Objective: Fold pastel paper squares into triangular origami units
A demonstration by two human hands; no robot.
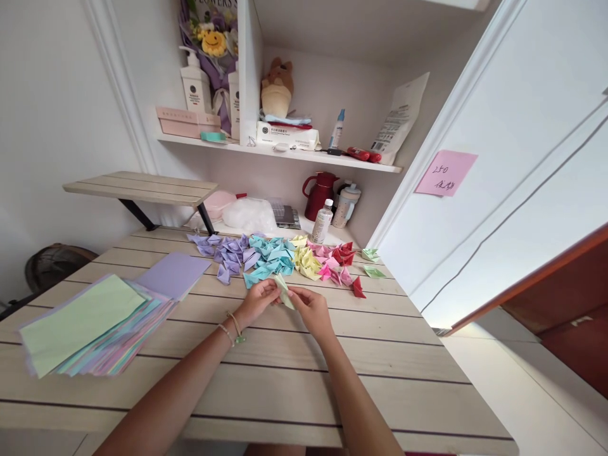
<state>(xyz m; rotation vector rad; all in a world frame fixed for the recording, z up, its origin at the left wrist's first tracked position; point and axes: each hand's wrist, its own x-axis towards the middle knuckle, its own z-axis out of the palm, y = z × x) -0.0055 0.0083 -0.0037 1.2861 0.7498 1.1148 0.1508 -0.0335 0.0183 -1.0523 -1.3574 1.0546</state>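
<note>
Between my two hands is a small folded piece of pale green paper (284, 291), held upright above the table. My left hand (259, 301) pinches its left side, and my right hand (311, 309) grips its right edge with thumb and fingers. Just beyond lie folded paper boats in colour groups: purple boats (231, 254), blue boats (273, 256), yellow boats (306, 263), pink boats (339, 275) and red boats (344, 254). Two light green boats (373, 272) sit at the far right. Fingertips partly cover the paper in my hands.
A fanned stack of coloured paper (85, 323) lies on the left of the slatted table (266, 392), with a purple sheet (173, 274) beside it. A bottle (322, 221) and a red jug (319, 196) stand behind the boats. A small raised stand (142, 187) is at back left.
</note>
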